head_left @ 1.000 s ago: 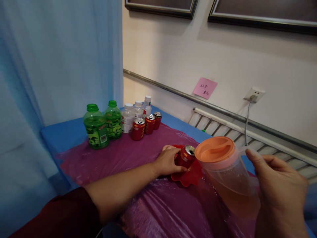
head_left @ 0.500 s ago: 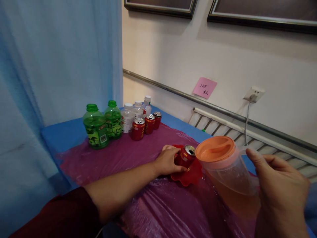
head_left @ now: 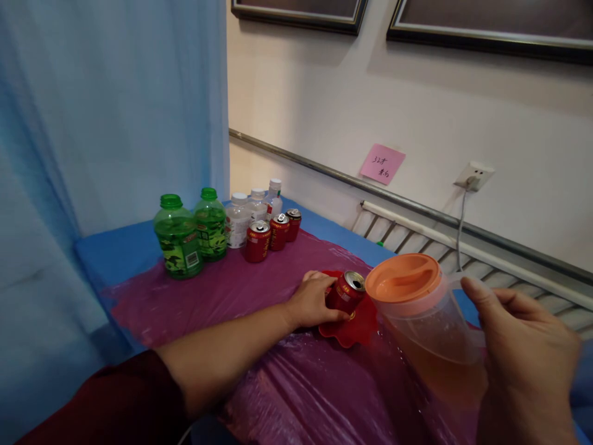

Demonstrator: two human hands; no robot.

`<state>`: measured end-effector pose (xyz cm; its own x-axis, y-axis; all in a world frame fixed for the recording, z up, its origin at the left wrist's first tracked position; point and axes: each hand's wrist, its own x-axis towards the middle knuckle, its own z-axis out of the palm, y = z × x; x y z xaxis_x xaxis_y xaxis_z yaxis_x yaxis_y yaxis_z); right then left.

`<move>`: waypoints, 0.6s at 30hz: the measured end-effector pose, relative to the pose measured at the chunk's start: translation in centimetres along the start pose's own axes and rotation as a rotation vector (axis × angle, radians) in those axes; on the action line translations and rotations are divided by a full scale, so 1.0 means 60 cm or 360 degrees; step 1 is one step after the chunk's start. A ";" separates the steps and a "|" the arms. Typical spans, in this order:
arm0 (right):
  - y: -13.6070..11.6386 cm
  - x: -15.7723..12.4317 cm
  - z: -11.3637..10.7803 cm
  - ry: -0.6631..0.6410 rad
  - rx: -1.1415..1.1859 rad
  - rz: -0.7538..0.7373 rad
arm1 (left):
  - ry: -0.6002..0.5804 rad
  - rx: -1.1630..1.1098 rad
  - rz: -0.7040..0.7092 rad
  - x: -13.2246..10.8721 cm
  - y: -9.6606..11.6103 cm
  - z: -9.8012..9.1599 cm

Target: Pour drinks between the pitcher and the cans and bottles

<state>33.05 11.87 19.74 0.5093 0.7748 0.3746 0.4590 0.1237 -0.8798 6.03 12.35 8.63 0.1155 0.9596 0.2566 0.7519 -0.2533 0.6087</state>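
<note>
My left hand point(head_left: 317, 301) is wrapped round an opened red drink can point(head_left: 345, 293), which leans to the right over a red scalloped mat point(head_left: 359, 327). In my right hand point(head_left: 525, 346) is the handle of a clear plastic pitcher point(head_left: 435, 334) with an orange lid point(head_left: 405, 279). The pitcher tilts toward the can and holds brownish liquid. Its spout side is close to the can's top; I cannot tell whether they touch, and no stream of liquid shows between them.
Red cans point(head_left: 258, 242) stand left of the mat, beside white-capped bottles point(head_left: 238, 221) and two green bottles point(head_left: 178, 241). Purple plastic sheeting point(head_left: 208, 303) covers part of the blue table point(head_left: 106, 241). A radiator point(head_left: 504, 272) and a plugged-in cable point(head_left: 460, 228) are along the wall.
</note>
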 end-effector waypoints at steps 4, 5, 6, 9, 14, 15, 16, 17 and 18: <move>0.008 0.002 0.003 0.0008 0.0001 0.0005 | -0.0010 0.0007 -0.0005 -0.001 0.001 -0.001; 0.009 0.003 0.004 0.0007 0.0012 0.0000 | -0.0010 0.0008 -0.0008 -0.001 0.001 0.000; 0.010 0.003 0.005 0.0008 0.0024 -0.0009 | -0.0008 0.0007 -0.0012 -0.001 0.001 0.000; 0.011 0.003 0.006 0.0014 0.0045 -0.0021 | -0.0005 -0.0003 -0.0020 -0.001 0.003 0.000; 0.009 0.002 0.006 0.0008 0.0011 -0.0018 | -0.0014 0.0002 0.0002 0.000 0.003 -0.001; 0.009 0.001 0.006 0.0010 0.0020 -0.0017 | -0.0016 0.0007 0.0005 0.000 0.003 -0.001; 0.009 0.001 0.006 0.0015 0.0030 -0.0018 | -0.0017 0.0009 0.0008 0.001 0.002 -0.001; 0.009 0.001 0.006 0.0017 0.0035 -0.0019 | -0.0016 0.0009 0.0009 0.001 0.002 0.000; 0.009 0.002 0.006 0.0015 0.0035 -0.0022 | -0.0013 0.0008 0.0009 0.001 0.002 0.000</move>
<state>33.09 12.23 19.19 0.5097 0.7671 0.3895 0.4501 0.1481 -0.8806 6.11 12.35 8.72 0.1248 0.9592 0.2538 0.7543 -0.2579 0.6038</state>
